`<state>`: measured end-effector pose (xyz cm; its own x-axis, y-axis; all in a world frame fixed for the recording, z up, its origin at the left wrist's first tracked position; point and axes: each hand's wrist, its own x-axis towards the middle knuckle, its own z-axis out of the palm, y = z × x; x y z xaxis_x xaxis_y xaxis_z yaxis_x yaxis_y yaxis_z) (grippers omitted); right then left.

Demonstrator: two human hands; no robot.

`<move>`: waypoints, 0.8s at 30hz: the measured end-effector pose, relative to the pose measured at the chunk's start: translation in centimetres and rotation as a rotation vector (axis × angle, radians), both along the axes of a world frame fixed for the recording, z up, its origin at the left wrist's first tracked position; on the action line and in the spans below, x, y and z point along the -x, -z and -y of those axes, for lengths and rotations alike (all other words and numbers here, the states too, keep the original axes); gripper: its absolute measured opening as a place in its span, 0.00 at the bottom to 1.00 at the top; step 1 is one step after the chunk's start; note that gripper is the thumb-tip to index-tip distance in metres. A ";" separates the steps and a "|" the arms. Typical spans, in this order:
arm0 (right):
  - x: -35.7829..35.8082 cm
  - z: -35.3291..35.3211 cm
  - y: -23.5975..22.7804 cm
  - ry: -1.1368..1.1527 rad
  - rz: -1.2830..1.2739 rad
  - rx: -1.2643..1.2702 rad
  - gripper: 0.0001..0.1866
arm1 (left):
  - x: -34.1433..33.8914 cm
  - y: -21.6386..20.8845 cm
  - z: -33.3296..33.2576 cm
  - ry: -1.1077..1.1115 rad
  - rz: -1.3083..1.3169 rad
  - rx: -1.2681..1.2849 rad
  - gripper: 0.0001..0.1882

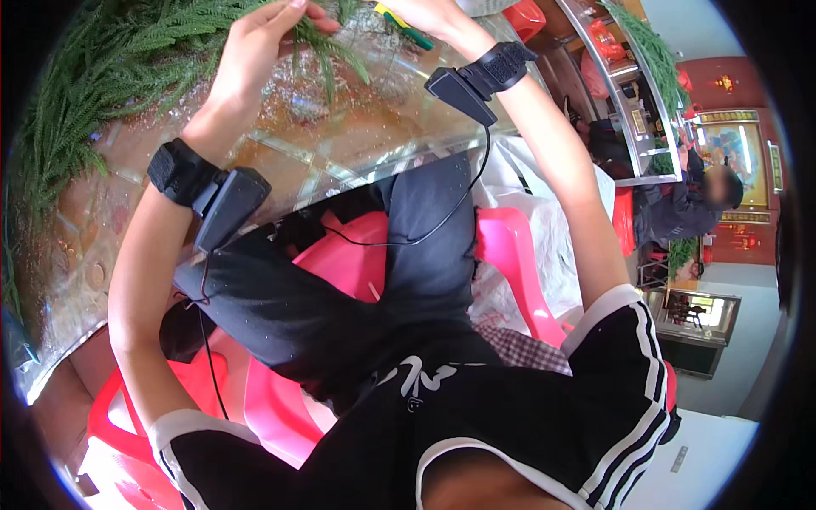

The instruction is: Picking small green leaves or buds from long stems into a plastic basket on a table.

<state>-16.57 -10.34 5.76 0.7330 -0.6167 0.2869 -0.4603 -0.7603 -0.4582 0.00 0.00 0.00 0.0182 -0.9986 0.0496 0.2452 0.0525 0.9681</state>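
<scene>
My left hand (259, 47) is at the top of the view, fingers pinched on a feathery green sprig (327, 51) that lies over the glass-topped table (340, 144). My right hand (425, 13) is at the top edge, mostly cut off, closed on a tool with green and yellow handles (404, 27), likely shears. Both wrists carry black strapped devices with a cable between them. The blades of the tool are out of view.
A heap of green fern-like foliage (93, 76) covers the table's left side. Pink plastic chairs (510, 255) stand under and beside me, with white plastic bags (544, 212) at right. Another person (688, 204) sits at far right near a metal shelf (629, 93).
</scene>
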 end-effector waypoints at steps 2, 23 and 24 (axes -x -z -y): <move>-1.1 -2.7 -0.6 -0.060 0.159 -0.073 0.18 | -0.6 -0.3 -0.5 -0.047 -0.087 0.062 0.14; -1.7 -5.8 1.0 0.092 0.216 0.215 0.22 | -5.7 5.2 3.8 0.643 -0.458 0.319 0.16; -1.7 -5.7 1.0 0.098 0.226 0.218 0.22 | -5.7 5.1 4.0 0.651 -0.449 0.317 0.16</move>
<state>-14.85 -4.60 4.78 0.5756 -0.5875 0.5688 -0.4414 -0.8088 -0.3887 5.74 -4.00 -5.14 -0.4701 -0.7570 0.4538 0.6774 0.0202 0.7353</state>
